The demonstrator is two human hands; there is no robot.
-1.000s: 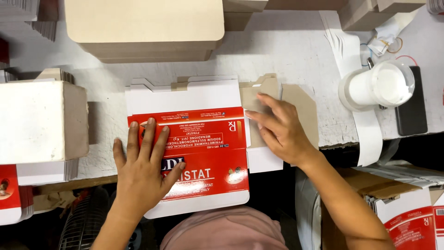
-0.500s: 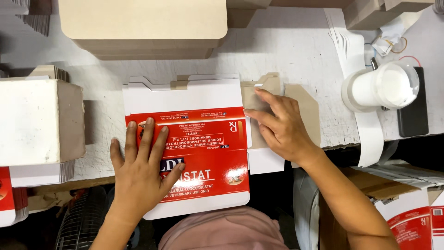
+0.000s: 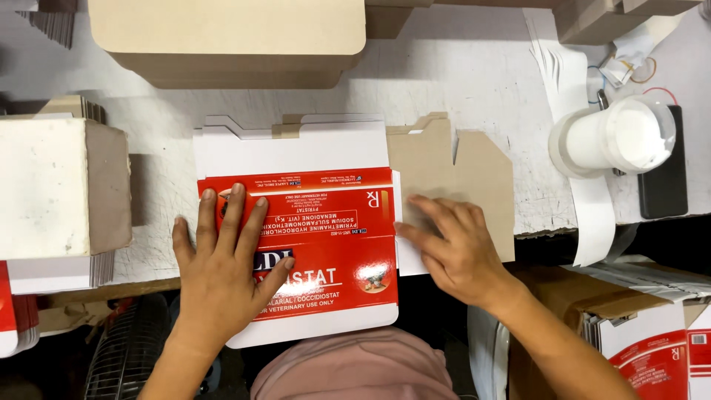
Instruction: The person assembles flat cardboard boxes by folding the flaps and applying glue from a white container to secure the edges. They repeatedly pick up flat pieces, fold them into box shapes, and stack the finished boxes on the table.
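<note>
While my left hand [image 3: 222, 270] lies flat, fingers spread, on the flattened red-and-white printed cardboard carton [image 3: 311, 230], my right hand [image 3: 452, 248] presses open-palmed on its plain brown side flap [image 3: 459, 174]. Neither hand grips anything. The carton lies unfolded on the white tabletop [image 3: 459, 74], its near edge seemingly overhanging.

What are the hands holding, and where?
Nothing is gripped. Left hand lies flat on the red carton; right hand presses its brown side flap.
</note>
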